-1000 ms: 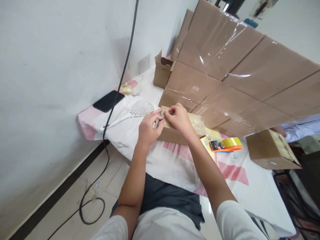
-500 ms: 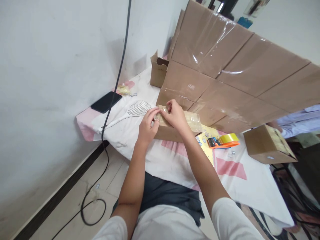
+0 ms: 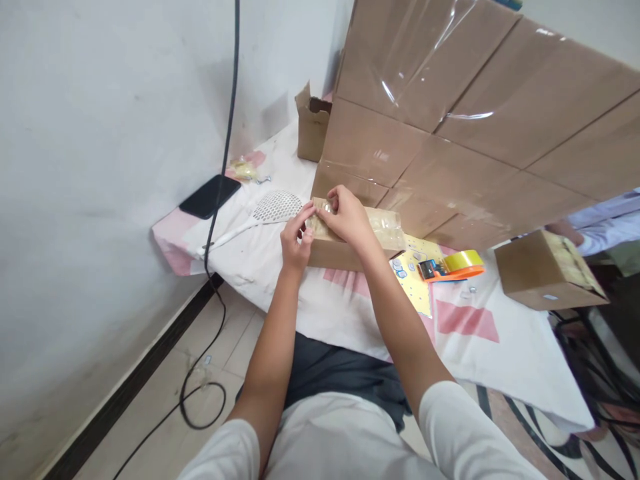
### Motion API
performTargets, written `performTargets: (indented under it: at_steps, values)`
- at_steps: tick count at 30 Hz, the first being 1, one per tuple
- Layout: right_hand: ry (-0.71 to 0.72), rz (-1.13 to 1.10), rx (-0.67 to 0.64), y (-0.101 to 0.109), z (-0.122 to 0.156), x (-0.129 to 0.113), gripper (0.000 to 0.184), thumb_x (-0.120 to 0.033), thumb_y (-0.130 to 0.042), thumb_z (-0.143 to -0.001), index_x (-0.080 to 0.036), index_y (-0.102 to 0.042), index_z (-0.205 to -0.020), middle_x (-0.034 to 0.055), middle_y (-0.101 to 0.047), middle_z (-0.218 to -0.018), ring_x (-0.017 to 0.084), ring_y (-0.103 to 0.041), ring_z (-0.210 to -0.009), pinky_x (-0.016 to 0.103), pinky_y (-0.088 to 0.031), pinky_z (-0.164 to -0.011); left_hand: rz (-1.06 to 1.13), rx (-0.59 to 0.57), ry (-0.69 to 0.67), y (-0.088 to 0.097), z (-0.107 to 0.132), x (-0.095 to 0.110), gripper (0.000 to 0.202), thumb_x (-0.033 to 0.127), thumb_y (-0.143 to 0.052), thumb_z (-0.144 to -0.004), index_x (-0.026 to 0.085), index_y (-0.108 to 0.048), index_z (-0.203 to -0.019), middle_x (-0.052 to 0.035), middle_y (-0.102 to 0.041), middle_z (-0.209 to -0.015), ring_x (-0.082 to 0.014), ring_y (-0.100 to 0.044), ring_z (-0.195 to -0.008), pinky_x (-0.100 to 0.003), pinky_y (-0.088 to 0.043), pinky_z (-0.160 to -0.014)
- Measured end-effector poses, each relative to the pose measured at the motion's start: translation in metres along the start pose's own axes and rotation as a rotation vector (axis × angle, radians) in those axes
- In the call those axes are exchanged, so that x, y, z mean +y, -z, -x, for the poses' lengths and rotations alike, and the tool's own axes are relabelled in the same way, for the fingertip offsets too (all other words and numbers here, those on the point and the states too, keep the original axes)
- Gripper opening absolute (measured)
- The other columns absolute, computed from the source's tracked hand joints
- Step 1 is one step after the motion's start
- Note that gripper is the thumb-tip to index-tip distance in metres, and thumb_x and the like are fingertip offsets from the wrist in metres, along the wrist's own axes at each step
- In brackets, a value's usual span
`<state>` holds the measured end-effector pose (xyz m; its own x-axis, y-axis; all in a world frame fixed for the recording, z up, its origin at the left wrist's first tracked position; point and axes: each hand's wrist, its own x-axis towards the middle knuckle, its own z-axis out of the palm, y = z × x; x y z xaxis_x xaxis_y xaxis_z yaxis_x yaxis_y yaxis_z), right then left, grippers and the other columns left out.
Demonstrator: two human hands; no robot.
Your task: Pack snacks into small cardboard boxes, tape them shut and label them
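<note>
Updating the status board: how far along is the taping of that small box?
Done: clear tape already runs along the top of the small box; the tape dispenser lies aside on the table. In hand: left hand holds the box's left end while the right hand works the tape there. Left, probably: smoothing that end; the open carton behind is unsealed.

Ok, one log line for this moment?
cardboard box: on table | left hand: fingers at its end | right hand: on its taped top | tape dispenser: untouched
</note>
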<state>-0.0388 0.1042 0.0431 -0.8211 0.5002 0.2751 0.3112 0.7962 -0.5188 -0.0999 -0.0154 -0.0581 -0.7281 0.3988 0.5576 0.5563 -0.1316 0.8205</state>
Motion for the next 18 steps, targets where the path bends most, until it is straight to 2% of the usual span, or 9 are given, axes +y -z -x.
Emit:
performTargets:
  at_steps: [4,7,9,11,13,18]
  values:
    - [0.04,-0.001,0.002,-0.001,0.001,0.001,0.024,-0.032,-0.065,-0.088,-0.019,-0.055,-0.106,0.0052,-0.063,-0.101,0.02,-0.056,-0.086,0.032,-0.04,-0.075,-0.014,-0.037,-0.047,0.01,-0.001,0.017,0.041,0.04,-0.047,-0.101,0.021,-0.061,-0.135,-0.013,-0.062,-0.146,-0.027,-0.061,-0.129,-0.04,-0.052,-0.101]
    - [0.043,-0.019,0.005,-0.001,0.001,0.003,0.022,-0.028,-0.063,-0.087,-0.02,-0.053,-0.104,0.0046,-0.062,-0.1,0.02,-0.055,-0.086,0.032,-0.039,-0.076,-0.035,0.012,-0.032,0.011,-0.001,0.032,0.043,0.031,-0.057,-0.096,0.02,-0.055,-0.137,-0.014,-0.064,-0.141,-0.0268,-0.059,-0.131,-0.043,-0.048,-0.108]
    - [0.044,-0.032,0.009,-0.002,0.002,0.004,0.02,-0.026,-0.062,-0.086,-0.021,-0.052,-0.103,0.0041,-0.062,-0.098,0.02,-0.055,-0.086,0.031,-0.039,-0.075,-0.119,0.025,-0.005,0.009,-0.001,0.038,0.042,0.027,-0.062,-0.092,0.021,-0.057,-0.133,-0.0131,-0.063,-0.142,-0.0286,-0.055,-0.133,-0.047,-0.043,-0.114]
    - [0.041,-0.047,0.015,-0.002,0.002,0.006,0.018,-0.022,-0.059,-0.085,-0.021,-0.052,-0.102,0.0035,-0.062,-0.096,0.02,-0.055,-0.085,0.032,-0.04,-0.075,-0.185,-0.034,-0.004,0.008,-0.002,0.041,0.04,0.023,-0.064,-0.091,0.023,-0.06,-0.13,-0.0116,-0.059,-0.149,-0.0301,-0.052,-0.136,-0.05,-0.039,-0.118]
    - [0.036,-0.065,0.02,-0.003,0.001,0.009,0.017,-0.018,-0.056,-0.085,-0.021,-0.052,-0.101,0.0028,-0.061,-0.092,0.02,-0.056,-0.084,0.032,-0.04,-0.076,-0.196,-0.12,0.005,0.009,-0.003,0.04,0.045,0.022,-0.063,-0.09,0.024,-0.06,-0.135,-0.0105,-0.053,-0.156,-0.0311,-0.048,-0.141,-0.051,-0.036,-0.121]
    - [0.031,-0.108,0.057,-0.002,-0.003,0.006,0.017,-0.015,-0.051,-0.086,-0.022,-0.052,-0.101,0.0008,-0.059,-0.084,0.019,-0.056,-0.078,0.032,-0.043,-0.077,-0.114,-0.246,0.147,0.022,-0.001,0.032,0.071,0.032,-0.067,-0.091,0.028,-0.042,-0.157,-0.0112,-0.05,-0.159,-0.0349,-0.04,-0.151,-0.055,-0.031,-0.125]
